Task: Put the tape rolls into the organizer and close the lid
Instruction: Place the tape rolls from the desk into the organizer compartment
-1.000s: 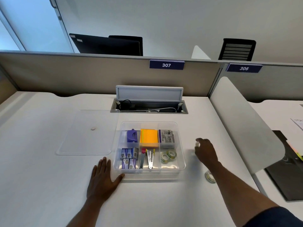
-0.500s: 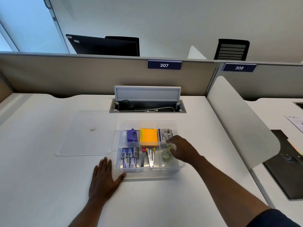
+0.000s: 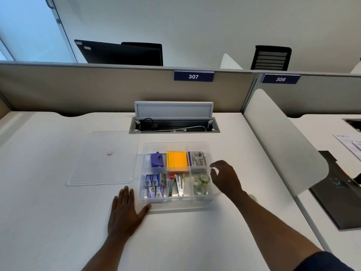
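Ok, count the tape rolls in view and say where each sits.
4. Three tape rolls lie in the organizer's near-right compartment; a fourth roll lies on the desk beside it, partly hidden behind the right forearm.

The white desk carries a clear organizer, its lid flat beside it, one tape roll, and the left hand pressed flat.

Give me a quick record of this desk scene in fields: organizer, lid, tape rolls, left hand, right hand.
organizer: clear, open, on the desk
lid: off, flat on the desk left of the organizer
tape rolls: three in the front right compartment; one more on the desk, partly hidden behind the right forearm
left hand: flat on the desk at the organizer's front left corner
right hand: open, empty, over the organizer's right edge
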A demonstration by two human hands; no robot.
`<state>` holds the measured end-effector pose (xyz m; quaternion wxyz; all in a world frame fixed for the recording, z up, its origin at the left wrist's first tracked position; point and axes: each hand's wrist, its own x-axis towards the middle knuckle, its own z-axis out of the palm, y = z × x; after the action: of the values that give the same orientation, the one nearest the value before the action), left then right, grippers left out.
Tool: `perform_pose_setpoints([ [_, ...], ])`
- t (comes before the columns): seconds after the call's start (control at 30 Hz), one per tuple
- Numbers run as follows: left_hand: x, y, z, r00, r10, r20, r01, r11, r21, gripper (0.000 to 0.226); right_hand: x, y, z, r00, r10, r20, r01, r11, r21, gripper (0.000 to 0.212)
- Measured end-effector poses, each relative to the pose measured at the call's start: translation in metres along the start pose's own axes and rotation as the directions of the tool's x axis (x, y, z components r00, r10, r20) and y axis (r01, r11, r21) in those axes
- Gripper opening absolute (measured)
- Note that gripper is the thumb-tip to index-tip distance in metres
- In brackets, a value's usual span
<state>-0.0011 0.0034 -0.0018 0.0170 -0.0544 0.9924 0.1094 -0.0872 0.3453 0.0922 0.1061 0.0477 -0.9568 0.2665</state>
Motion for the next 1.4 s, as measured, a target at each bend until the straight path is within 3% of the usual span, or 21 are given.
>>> perform_pose_setpoints([
  [0.13,0.000,-0.001,0.000,1.000,-0.001,0.002,0.001,1.000,0.004,0.103,-0.007,0.018,-0.015,0.951,0.249,-0.183,-0.264,0.963,-0.059,0.025],
  [0.3,0.000,-0.001,0.001,1.000,0.004,-0.001,-0.004,1.000,0.002,0.103,-0.026,0.048,-0.022,0.725,0.685,-0.067,-0.673,0.685,-0.281,0.030],
  [0.4,0.001,-0.002,0.001,1.000,0.003,-0.001,-0.003,1.000,0.014,0.103,-0.039,0.062,-0.020,0.599,0.800,0.017,-0.760,0.575,-0.303,0.031],
  [0.57,0.001,-0.002,0.002,1.000,0.002,0.003,-0.002,1.000,0.024,0.101,-0.040,0.060,-0.013,0.549,0.830,0.101,-0.776,0.551,-0.308,0.035],
  [0.87,0.001,-0.002,0.002,1.000,0.001,0.005,-0.001,1.000,0.022,0.100,-0.021,0.037,-0.012,0.681,0.733,0.016,-0.715,0.669,-0.203,0.029],
  [1.03,0.000,0.000,0.001,1.000,0.005,-0.012,-0.005,1.000,0.000,0.103,0.015,0.013,-0.023,0.837,0.546,0.041,-0.542,0.837,-0.080,0.033],
  [1.17,-0.001,0.000,0.001,1.000,0.005,-0.015,-0.005,1.000,0.005,0.103,0.033,-0.011,-0.021,0.947,0.301,0.111,-0.298,0.954,-0.041,0.039],
  [1.3,0.000,-0.001,0.001,1.000,0.002,-0.007,-0.002,1.000,-0.001,0.103,0.030,-0.029,-0.009,0.921,0.126,0.369,-0.102,0.991,-0.083,0.046],
  [1.4,0.000,-0.001,0.002,1.000,0.002,-0.003,-0.002,1.000,-0.002,0.103,0.018,-0.035,0.003,0.888,0.070,0.454,-0.036,0.996,-0.084,0.044],
])
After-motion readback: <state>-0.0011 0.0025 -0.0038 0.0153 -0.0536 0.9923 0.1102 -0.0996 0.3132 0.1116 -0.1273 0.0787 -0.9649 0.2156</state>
